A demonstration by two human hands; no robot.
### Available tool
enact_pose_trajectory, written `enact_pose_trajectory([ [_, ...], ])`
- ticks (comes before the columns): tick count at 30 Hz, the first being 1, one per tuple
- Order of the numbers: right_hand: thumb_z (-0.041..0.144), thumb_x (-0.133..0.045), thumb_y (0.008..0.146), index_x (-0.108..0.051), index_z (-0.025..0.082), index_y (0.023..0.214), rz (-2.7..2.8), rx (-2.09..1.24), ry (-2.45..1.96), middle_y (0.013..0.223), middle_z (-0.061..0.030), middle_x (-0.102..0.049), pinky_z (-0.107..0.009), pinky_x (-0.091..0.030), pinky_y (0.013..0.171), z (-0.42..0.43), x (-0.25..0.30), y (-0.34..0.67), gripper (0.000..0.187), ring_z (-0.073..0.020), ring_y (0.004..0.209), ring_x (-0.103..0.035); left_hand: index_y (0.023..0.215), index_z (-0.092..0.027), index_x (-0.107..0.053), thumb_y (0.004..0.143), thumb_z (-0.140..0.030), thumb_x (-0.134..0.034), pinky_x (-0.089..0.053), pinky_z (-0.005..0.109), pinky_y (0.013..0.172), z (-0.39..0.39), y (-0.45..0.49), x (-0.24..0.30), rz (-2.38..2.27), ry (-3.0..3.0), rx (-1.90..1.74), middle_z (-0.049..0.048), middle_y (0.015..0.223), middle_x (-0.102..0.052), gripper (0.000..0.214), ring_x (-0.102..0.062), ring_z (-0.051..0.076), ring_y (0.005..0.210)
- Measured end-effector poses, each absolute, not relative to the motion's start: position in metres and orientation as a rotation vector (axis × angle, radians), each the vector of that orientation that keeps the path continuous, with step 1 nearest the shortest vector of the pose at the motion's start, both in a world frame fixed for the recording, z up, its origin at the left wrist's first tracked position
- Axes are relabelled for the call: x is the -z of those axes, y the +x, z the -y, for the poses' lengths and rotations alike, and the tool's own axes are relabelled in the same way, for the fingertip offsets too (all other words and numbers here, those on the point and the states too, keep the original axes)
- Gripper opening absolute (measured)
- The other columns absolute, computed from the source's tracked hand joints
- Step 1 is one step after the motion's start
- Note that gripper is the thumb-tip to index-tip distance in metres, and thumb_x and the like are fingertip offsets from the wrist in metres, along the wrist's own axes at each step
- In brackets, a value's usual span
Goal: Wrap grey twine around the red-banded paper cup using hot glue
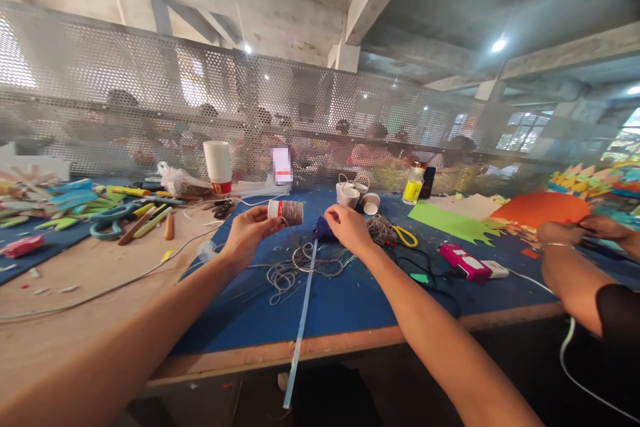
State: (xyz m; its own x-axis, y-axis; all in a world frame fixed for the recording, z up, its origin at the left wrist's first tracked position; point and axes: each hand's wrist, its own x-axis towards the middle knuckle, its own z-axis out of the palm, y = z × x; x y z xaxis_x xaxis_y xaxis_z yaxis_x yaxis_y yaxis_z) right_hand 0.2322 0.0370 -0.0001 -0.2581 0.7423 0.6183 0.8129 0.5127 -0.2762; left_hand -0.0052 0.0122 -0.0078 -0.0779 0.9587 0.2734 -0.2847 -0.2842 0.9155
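My left hand (249, 230) is closed around a small paper cup (286, 211), partly wrapped in grey string, held on its side above the blue mat (330, 307). My right hand (349, 227) is closed on a dark blue glue gun (323, 230), whose long pale glue stick (303, 320) runs back toward me past the table edge. The gun's tip sits close to the cup. A loose tangle of grey string (293, 270) lies on the mat just below both hands.
Small white cups (356, 195), a yellow bottle (413, 185), yellow-handled scissors (404, 235) and a pink device (465, 261) lie beyond. A paper cup stack (219, 167) stands behind. Markers and paper shapes (75, 207) cover the left. Another person's hands (580, 230) work on orange paper (540, 207) at right.
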Motion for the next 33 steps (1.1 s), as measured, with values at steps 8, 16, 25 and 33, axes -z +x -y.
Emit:
enact_pose_trajectory([
  [8,0.029,-0.055,0.086,-0.062,0.019,0.113,2.371,0.407,-1.571,0.114,-0.0133,-0.06,-0.04,-0.039,0.091,-0.037,0.016,0.237,0.03,-0.027,0.109,-0.054,0.087,-0.014,-0.071,0.059,-0.018,-0.085,-0.056,0.027,0.079,-0.012,-0.005,0.009,-0.853,1.127,-1.569,0.0037,0.083,-0.074,0.032,-0.069,0.015,0.073],
  [16,0.028,-0.057,0.086,-0.066,0.011,0.1,2.347,0.529,-1.608,0.105,-0.0161,-0.063,-0.041,-0.038,0.091,-0.04,0.014,0.233,0.024,-0.0276,0.102,-0.056,0.087,-0.013,-0.07,0.056,-0.018,-0.085,-0.056,0.028,0.078,-0.015,-0.006,0.01,-0.88,1.095,-1.584,0.0033,0.082,-0.073,0.035,-0.068,0.014,0.072],
  [25,0.037,-0.058,0.085,-0.068,0.016,0.101,1.781,0.019,-1.373,0.101,-0.0088,-0.064,-0.029,-0.048,0.078,-0.069,0.006,0.254,0.028,-0.0185,0.084,-0.063,0.081,-0.013,-0.071,0.057,-0.011,-0.083,-0.058,0.025,0.079,-0.021,-0.012,0.014,-0.85,0.973,-1.594,0.0029,0.083,-0.072,0.027,-0.068,0.013,0.076],
  [33,0.042,-0.067,0.075,-0.07,0.016,0.097,1.402,-0.27,-1.086,0.094,-0.0089,-0.069,-0.032,-0.052,0.076,-0.086,0.005,0.262,0.034,-0.0184,0.076,-0.064,0.08,-0.011,-0.07,0.064,-0.005,-0.078,-0.059,0.023,0.075,-0.02,-0.012,0.015,-0.822,0.971,-1.491,0.005,0.082,-0.073,0.019,-0.069,0.014,0.073],
])
